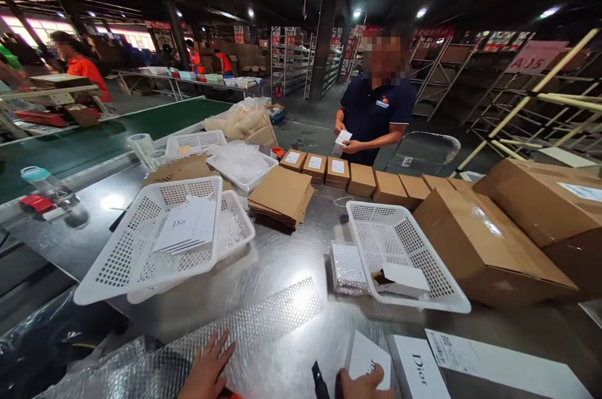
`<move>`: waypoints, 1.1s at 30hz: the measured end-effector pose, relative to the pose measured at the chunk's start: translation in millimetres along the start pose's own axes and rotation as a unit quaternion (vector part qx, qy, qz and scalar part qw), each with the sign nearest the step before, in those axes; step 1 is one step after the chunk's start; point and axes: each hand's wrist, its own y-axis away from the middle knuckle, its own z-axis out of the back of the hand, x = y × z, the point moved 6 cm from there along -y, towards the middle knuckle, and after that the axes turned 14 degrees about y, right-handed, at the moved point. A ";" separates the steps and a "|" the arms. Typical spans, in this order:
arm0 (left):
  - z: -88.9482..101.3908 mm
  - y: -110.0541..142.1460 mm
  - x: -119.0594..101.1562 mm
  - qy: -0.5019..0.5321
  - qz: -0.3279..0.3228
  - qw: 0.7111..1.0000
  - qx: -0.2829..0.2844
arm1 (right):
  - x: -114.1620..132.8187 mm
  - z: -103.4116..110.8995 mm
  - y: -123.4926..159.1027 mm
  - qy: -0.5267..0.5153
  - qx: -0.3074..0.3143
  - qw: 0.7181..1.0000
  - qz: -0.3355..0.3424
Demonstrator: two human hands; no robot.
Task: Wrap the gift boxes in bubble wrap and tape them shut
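Observation:
My left hand (pixel 209 366) lies with its fingers spread on a sheet of bubble wrap (pixel 263 314) that runs across the metal table. At the bottom edge, my right hand (pixel 365 384) is closed on a small white box (pixel 369 355) with black lettering. A larger white Dior box (pixel 418 367) stands just right of it. Farther right lies a long white box (pixel 498 358) with a printed label. Left of my right hand is a black pointed object (pixel 320 379), partly cut off by the frame. Something red shows beside my left wrist.
White baskets stand left (pixel 110 264) and right (pixel 437 280), the left one with Dior envelopes (pixel 188 223). Flat cardboard (pixel 279 193) lies between them. Small cartons (pixel 337 172) line the far edge; large cartons (pixel 493 236) stand right. A person (pixel 379 104) opposite holds a paper.

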 end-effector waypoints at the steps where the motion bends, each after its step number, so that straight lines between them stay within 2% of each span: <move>1: -0.6 -1.3 0.9 0.003 -0.005 1.000 -0.006 | -2.6 3.8 3.1 0.004 -0.025 0.999 -0.041; 3: -0.1 -2.9 1.8 0.007 -0.012 1.000 -0.017 | -3.3 10.4 10.7 0.012 -0.058 0.994 -0.089; 4: 0.3 -3.1 1.7 0.005 -0.014 1.000 -0.015 | -1.4 12.6 13.8 0.009 -0.062 0.994 -0.092; 8: 3.7 -0.3 -1.0 -0.005 -0.006 1.000 0.010 | 2.3 20.2 19.6 -0.012 -0.039 0.996 -0.084; 12: 6.1 1.8 -1.5 0.000 -0.008 1.000 0.012 | 4.9 30.8 22.6 0.020 -0.004 0.998 -0.058; 18: -4.8 -7.5 11.3 -0.004 -0.031 1.000 0.007 | 9.7 43.1 32.5 0.024 0.004 0.998 -0.056; 21: -5.9 -7.9 11.8 -0.022 -0.034 0.999 0.005 | 10.2 43.2 33.8 0.023 -0.007 0.998 -0.055; 28: 6.5 5.5 -4.7 -0.051 -0.005 0.998 0.023 | 4.9 29.9 26.4 0.003 -0.022 0.999 -0.047; 33: 7.8 7.9 -8.0 -0.034 -0.007 0.999 0.007 | 5.3 27.7 26.3 0.009 -0.022 0.999 -0.038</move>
